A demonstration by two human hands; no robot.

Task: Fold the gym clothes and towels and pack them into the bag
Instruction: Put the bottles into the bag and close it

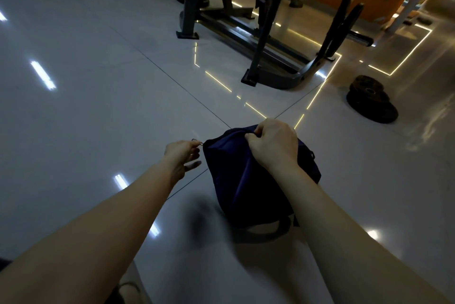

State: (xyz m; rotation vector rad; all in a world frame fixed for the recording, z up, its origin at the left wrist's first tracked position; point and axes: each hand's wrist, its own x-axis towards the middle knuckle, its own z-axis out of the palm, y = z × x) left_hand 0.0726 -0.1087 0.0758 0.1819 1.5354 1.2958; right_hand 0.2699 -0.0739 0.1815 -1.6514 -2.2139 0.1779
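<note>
So the navy bag [236,180] sits on the glossy tiled floor [98,106] right in front of you, pretty much where the tile seams cross. Your right hand [273,143] has a fistful of the fabric along the bag's top edge, fingers curled tight round a bunched fold. Your left hand [182,156] is at the bag's left end, thumb and forefinger pinching the little metal zipper pull [200,142], with the other fingers hanging loose below it. A grey strap [266,232] loops out from the near end of the bag, a bit blurry. Further back there's a dark machine frame [270,40], and off to the right a stack of weight plates [371,100] lies flat on the floor, well apart from the bag.
</note>
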